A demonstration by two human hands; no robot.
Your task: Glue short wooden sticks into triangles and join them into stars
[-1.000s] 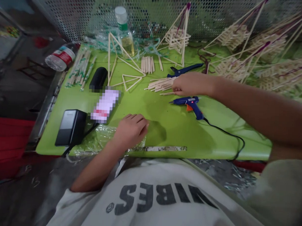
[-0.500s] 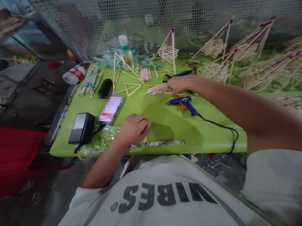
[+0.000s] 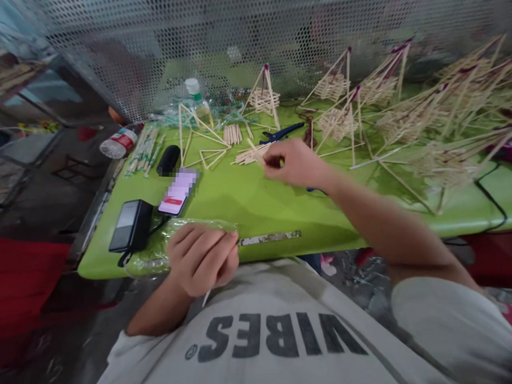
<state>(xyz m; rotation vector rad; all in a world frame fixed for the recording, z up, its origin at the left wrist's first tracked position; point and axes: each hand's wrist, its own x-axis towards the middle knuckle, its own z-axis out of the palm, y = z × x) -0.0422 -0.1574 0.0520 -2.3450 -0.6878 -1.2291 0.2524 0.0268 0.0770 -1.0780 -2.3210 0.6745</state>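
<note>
My right hand is closed in a pinch above the table, with a blurred wooden stick jutting from its fingertips. Just beyond it lie a loose pile of wooden sticks and dark blue pliers. Under my right forearm only a bit of the blue glue gun shows. My left hand is closed by the table's front edge, and the end of a thin pale stick pokes out below it. Left of the pile are a small stick triangle and a taller stick frame.
Finished-looking stick pyramids crowd the right side. At left are a phone, a power bank, a black cylinder and wrapped stick bundles. A bottle stands before the perforated metal screen.
My right hand has drawn back from the stick pile with a stick in its fingers. My left hand has moved nearer my body, and a pale stick end now shows below it. The view has shifted right.
</note>
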